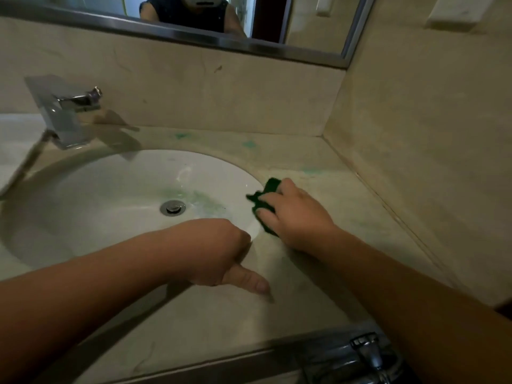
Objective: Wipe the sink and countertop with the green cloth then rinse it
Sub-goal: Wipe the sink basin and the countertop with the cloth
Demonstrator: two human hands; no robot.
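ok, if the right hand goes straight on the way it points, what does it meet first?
The right hand, holding the green cloth at the sink rim, points up-left in frame. It would cross into the basin first, probably toward the drain. Depth unclear.

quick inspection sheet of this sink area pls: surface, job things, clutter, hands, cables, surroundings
surface: beige stone countertop, green smears along its back part
job's things: green cloth at the right rim of the white sink; greenish residue by the drain
clutter: metal item at the front edge, too unclear to name
grips: right hand holds the green cloth against the rim; left hand rests at the sink's front rim, thumb on the countertop, fingers hidden
cables: nothing seen
surroundings: chrome faucet behind the sink, mirror above the backsplash
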